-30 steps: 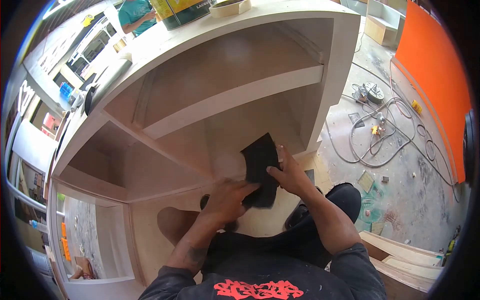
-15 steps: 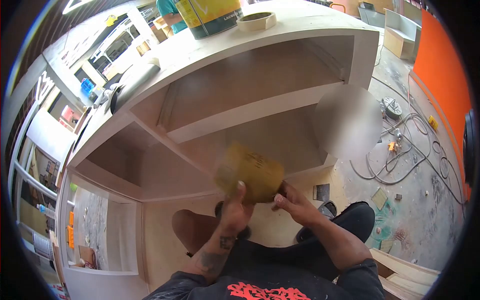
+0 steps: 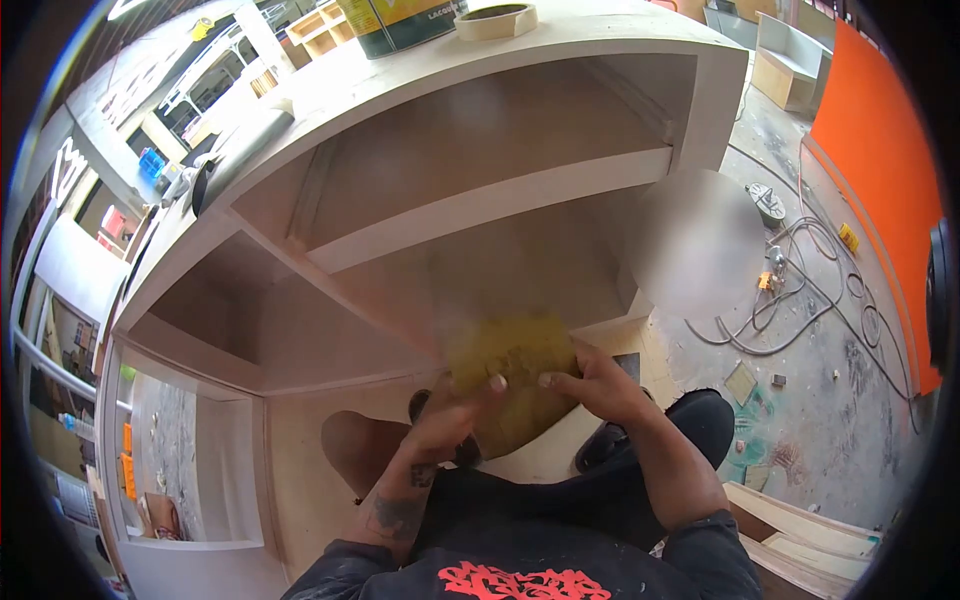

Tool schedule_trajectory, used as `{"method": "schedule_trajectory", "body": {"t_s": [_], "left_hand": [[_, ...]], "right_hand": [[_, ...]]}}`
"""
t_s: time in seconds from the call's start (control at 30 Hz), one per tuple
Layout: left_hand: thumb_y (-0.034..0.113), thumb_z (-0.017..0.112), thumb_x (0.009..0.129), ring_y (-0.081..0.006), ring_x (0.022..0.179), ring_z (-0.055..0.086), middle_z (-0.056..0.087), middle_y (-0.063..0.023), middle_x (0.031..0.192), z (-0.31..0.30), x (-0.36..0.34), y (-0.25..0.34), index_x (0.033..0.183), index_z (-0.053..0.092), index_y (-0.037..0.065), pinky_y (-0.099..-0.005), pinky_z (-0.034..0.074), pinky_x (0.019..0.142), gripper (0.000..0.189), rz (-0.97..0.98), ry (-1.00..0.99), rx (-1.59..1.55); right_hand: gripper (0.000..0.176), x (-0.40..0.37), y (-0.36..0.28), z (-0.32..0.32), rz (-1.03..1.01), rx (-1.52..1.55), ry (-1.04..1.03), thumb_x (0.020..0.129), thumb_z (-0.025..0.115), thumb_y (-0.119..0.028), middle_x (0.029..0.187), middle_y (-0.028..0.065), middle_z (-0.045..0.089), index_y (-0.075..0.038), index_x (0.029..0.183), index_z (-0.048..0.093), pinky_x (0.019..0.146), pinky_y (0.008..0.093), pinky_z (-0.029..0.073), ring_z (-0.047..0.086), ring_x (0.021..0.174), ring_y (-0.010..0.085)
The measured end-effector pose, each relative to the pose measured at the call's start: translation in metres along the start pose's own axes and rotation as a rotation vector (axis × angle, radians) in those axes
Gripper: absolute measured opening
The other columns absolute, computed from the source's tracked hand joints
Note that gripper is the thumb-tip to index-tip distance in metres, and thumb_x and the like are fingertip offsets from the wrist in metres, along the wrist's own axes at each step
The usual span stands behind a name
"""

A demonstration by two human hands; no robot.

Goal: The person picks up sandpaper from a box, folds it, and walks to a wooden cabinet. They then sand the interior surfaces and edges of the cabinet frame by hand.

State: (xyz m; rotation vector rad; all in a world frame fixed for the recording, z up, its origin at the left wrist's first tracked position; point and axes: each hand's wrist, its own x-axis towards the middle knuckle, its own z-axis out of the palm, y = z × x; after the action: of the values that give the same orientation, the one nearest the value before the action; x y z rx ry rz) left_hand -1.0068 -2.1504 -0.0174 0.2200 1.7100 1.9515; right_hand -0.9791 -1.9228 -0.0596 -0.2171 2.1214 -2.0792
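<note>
A yellow sheet of sandpaper (image 3: pixel 515 350) with faint dark print is held before my lap, slightly blurred. My left hand (image 3: pixel 450 420) pinches its left side, thumb on the face toward me. At the opposite side my right hand (image 3: pixel 605 385) grips it with the thumb on top. Part of the sheet hangs bent below both thumbs. Just beyond stands a pale wooden cabinet (image 3: pixel 500 215) with open compartments.
On the cabinet top are a lacquer can (image 3: pixel 405 35) and a masking tape roll (image 3: pixel 496 21). Hoses and cords (image 3: pixel 800 310) coil on the floor at right, near an orange panel (image 3: pixel 872 200). A pale framed piece (image 3: pixel 205 565) stands at left, and wooden boards (image 3: pixel 800 535) lie at lower right.
The sandpaper has come lower and its lower part now hangs below my hands. My right thumb has moved onto its face, nearer my left thumb. The view has shifted slightly.
</note>
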Motion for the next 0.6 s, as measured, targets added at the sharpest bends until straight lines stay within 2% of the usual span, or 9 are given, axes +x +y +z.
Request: {"method": "schedule_trajectory", "body": {"t_s": [0.1, 0.2, 0.3, 0.4, 0.5, 0.6], "left_hand": [[0.019, 0.061, 0.099, -0.0246, 0.119, 0.060, 0.060, -0.0133, 0.128, -0.002, 0.007, 0.002, 0.135, 0.050, -0.003, -0.0394, 0.048, 0.102, 0.044, 0.043, 0.153, -0.256], [0.017, 0.060, 0.099, -0.0243, 0.118, 0.060, 0.060, -0.0135, 0.128, -0.015, 0.009, 0.002, 0.136, 0.048, -0.003, -0.0387, 0.050, 0.101, 0.043, 0.052, 0.136, -0.339], [0.014, 0.059, 0.100, -0.0240, 0.117, 0.061, 0.060, -0.0140, 0.128, -0.010, 0.003, 0.006, 0.137, 0.046, -0.003, -0.0386, 0.052, 0.099, 0.043, 0.015, 0.130, -0.374], [0.011, 0.059, 0.099, -0.0237, 0.117, 0.062, 0.059, -0.0150, 0.129, -0.007, -0.004, 0.006, 0.138, 0.045, -0.003, -0.0381, 0.054, 0.098, 0.044, -0.045, 0.113, -0.439], [0.011, 0.060, 0.098, -0.0247, 0.118, 0.061, 0.059, -0.0156, 0.130, -0.014, -0.003, -0.004, 0.139, 0.044, -0.004, -0.0384, 0.054, 0.098, 0.047, -0.074, 0.027, -0.419], [0.012, 0.062, 0.096, -0.0281, 0.120, 0.061, 0.057, -0.0163, 0.132, -0.015, -0.003, -0.008, 0.144, 0.038, 0.000, -0.0436, 0.055, 0.099, 0.055, -0.091, -0.036, -0.327]], "right_hand": [[0.054, -0.002, -0.011, -0.006, 0.217, 0.203, 0.094, 0.097, 0.061, -0.013, 0.119, 0.0151, 0.063, -0.001, 0.145, 0.040, 0.084, 0.0360, 0.051, 0.062, 0.099, 0.0200], [0.062, -0.014, -0.020, -0.013, -0.054, 0.389, -0.081, 0.094, 0.060, -0.008, 0.120, 0.0166, 0.061, -0.001, 0.150, 0.032, 0.078, 0.0352, 0.050, 0.062, 0.095, 0.0209], [0.069, -0.018, -0.018, -0.022, -0.177, 0.456, -0.331, 0.089, 0.058, -0.002, 0.123, 0.0171, 0.060, -0.003, 0.152, 0.031, 0.080, 0.0322, 0.049, 0.062, 0.100, 0.0203], [0.072, -0.019, -0.010, -0.019, -0.086, 0.364, -0.324, 0.086, 0.056, 0.001, 0.125, 0.0154, 0.060, -0.007, 0.153, 0.032, 0.089, 0.0332, 0.049, 0.062, 0.109, 0.0225], [0.067, -0.019, -0.017, -0.015, -0.075, 0.276, -0.280, 0.085, 0.063, -0.002, 0.126, 0.0126, 0.061, -0.010, 0.149, 0.044, 0.102, 0.0355, 0.046, 0.059, 0.118, 0.0246], [0.062, -0.017, -0.022, -0.025, -0.193, -0.118, -0.347, 0.081, 0.072, -0.006, 0.133, 0.0118, 0.057, -0.015, 0.140, 0.057, 0.110, 0.0376, 0.042, 0.055, 0.125, 0.0284]]}}
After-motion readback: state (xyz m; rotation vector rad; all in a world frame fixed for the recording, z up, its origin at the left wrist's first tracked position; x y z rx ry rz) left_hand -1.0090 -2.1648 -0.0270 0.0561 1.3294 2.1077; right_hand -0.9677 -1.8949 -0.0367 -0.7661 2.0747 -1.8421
